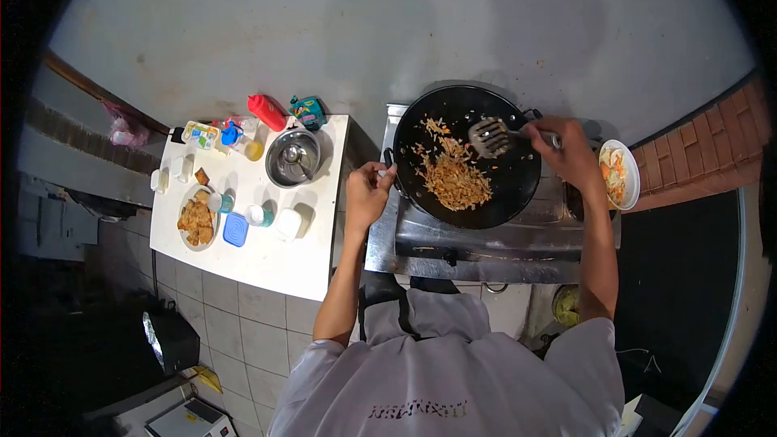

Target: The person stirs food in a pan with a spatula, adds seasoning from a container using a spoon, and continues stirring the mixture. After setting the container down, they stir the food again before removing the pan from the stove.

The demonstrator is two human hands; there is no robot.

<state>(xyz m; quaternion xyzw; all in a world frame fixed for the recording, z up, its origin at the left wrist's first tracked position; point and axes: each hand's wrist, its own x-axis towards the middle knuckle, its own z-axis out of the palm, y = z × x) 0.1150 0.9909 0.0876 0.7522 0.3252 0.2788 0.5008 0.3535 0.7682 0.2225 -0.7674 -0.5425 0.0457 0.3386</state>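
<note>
A black wok (518,182) sits on the metal stove (477,251), with a heap of browned fried rice (457,182) in its middle and left part. My left hand (370,194) is closed at the wok's left side handle (389,163), thumb and fingers pinched on it. My right hand (569,154) is wrapped round the handle of a slotted spatula (490,138). The spatula's head is over the upper right part of the rice, with some grains on it. The wok's right handle (532,115) lies just beyond my right hand.
Right of the stove stands a white bowl (634,186) of shredded vegetables. On the white table (259,263) at left are a steel bowl (279,176), a red squeeze bottle (267,112), a green packet (307,112), a blue-lidded container (235,229) and a plate of fried pieces (195,219).
</note>
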